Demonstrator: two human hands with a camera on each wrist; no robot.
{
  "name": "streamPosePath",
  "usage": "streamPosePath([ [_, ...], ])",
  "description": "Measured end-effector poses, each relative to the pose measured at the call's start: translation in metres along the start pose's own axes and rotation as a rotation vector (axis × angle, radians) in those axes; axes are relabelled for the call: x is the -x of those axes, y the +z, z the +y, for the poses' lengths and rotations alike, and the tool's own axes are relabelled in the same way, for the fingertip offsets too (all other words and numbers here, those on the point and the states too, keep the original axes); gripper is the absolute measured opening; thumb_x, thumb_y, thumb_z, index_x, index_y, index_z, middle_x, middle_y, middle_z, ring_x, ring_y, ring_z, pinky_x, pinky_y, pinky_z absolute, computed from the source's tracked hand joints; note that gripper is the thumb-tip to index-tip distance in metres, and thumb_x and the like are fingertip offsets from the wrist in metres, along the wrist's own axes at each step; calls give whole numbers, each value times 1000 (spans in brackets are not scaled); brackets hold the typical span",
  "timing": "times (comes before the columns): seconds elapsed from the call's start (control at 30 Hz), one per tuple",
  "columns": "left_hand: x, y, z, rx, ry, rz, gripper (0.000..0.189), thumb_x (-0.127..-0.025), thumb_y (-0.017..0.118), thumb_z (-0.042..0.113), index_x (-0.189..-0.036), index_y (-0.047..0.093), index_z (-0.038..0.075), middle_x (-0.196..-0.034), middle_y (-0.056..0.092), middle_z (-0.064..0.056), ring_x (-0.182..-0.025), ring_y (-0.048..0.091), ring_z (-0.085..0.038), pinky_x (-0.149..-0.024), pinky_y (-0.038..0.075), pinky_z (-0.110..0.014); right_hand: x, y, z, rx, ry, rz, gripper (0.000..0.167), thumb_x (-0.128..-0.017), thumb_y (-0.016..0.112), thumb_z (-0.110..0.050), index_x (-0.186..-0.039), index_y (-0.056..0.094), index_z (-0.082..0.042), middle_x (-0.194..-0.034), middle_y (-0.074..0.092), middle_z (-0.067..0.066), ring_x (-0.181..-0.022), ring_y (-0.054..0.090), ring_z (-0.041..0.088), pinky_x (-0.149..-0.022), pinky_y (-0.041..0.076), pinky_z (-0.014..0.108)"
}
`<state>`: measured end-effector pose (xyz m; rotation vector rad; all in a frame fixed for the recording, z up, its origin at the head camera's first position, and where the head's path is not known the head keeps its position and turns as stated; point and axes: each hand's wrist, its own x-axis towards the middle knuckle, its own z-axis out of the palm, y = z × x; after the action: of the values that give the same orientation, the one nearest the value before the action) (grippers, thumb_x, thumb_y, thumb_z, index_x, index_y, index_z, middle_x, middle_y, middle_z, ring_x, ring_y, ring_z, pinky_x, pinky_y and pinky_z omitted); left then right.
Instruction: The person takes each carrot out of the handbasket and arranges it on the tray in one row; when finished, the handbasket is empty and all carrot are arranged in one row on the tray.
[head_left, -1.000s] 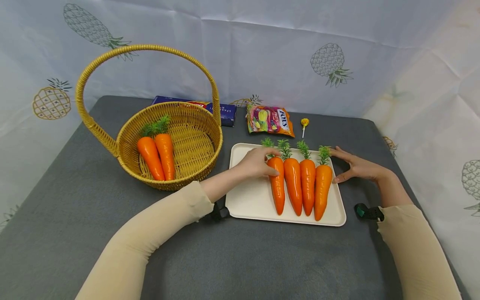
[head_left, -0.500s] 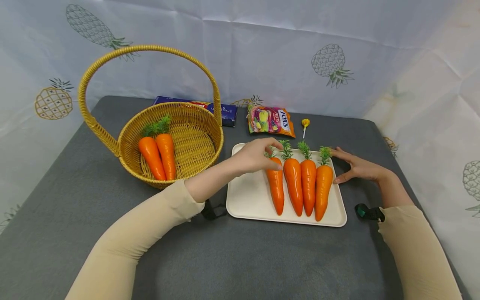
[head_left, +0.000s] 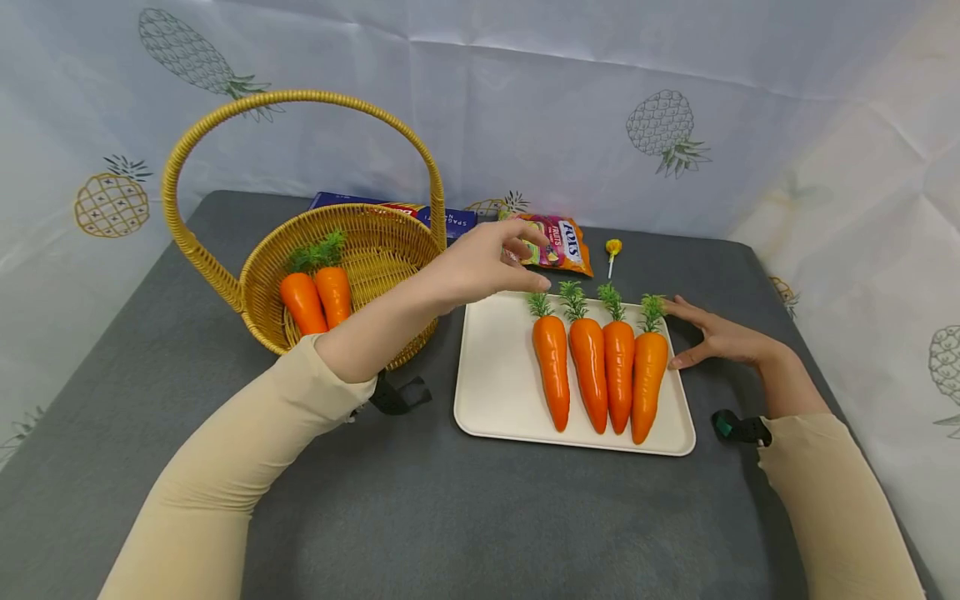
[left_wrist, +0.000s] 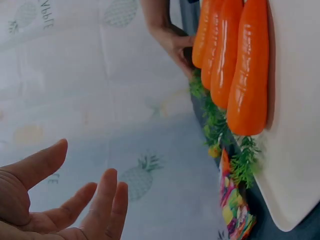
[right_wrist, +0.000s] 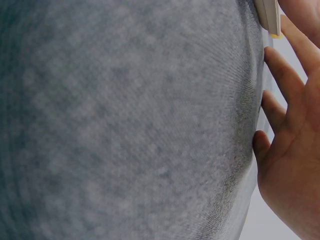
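My left hand (head_left: pixel 480 260) hovers above the tray's far left side, holding nothing; its fingers are bent loosely and spread in the left wrist view. Below and right of it, several orange carrots (head_left: pixel 552 375) with green tops lie side by side on a cream tray (head_left: pixel 491 408). My right hand (head_left: pixel 723 337) is at the tray's right edge, by the rightmost carrot (head_left: pixel 648 387). In the right wrist view, its fingertips rest on the grey tabletop (right_wrist: pixel 150 125) beside the tray's edge. Two more carrots (head_left: pixel 303 302) lie in the woven basket (head_left: pixel 262 317), partly hidden by my left forearm.
Behind the tray lie a colourful sweets bag (head_left: pixel 566 242), partly covered by my left hand, and a yellow lollipop (head_left: pixel 613 247). A blue spaghetti box (head_left: pixel 459 221) sits behind the basket, whose tall handle (head_left: pixel 307 96) arches upward. A pineapple-print curtain (head_left: pixel 525 100) hangs behind the table.
My left hand has come off the leftmost carrot and moved up and left, away from it. That carrot stays on the tray. The right hand has kept its place.
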<state>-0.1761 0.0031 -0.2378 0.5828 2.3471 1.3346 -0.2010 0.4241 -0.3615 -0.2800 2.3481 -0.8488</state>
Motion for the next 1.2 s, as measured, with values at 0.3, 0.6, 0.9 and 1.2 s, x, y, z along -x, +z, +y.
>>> streamPosePath([
  [0.3, 16, -34, 8, 152, 15, 36, 45, -93, 68, 18, -137, 54, 15, -136, 54, -9, -116, 60, -23, -101, 55, -37, 0, -1, 2, -4, -9, 1, 104, -79, 78, -17, -159, 12, -10, -164, -19, 23, -147, -19, 55, -104, -3, 85],
  [0.6, 24, -68, -1, 122, -18, 75, 45, -95, 65, 19, -139, 52, 12, -140, 51, -12, -118, 61, -24, -104, 53, -35, 1, 0, 0, -1, -10, 1, 105, -79, 78, -17, -159, 11, -10, -163, -20, 23, -147, -20, 55, -104, -3, 86],
  [0.9, 27, -95, -26, 189, -107, 69, 49, -99, 59, 17, -144, 45, 7, -148, 41, -15, -130, 53, -29, -114, 45, -39, 0, 0, -1, -9, -11, -1, 104, -79, 78, -17, -159, 12, -9, -163, -21, 23, -147, -20, 55, -104, -3, 86],
  [1.2, 23, -120, -58, 226, -211, 111, 56, -100, 56, 25, -151, 37, 9, -156, 34, -15, -134, 48, -26, -114, 45, -32, 0, 0, 1, -18, -18, -2, 103, -80, 78, -16, -159, 13, -9, -163, -21, 22, -147, -21, 55, -104, -4, 86],
])
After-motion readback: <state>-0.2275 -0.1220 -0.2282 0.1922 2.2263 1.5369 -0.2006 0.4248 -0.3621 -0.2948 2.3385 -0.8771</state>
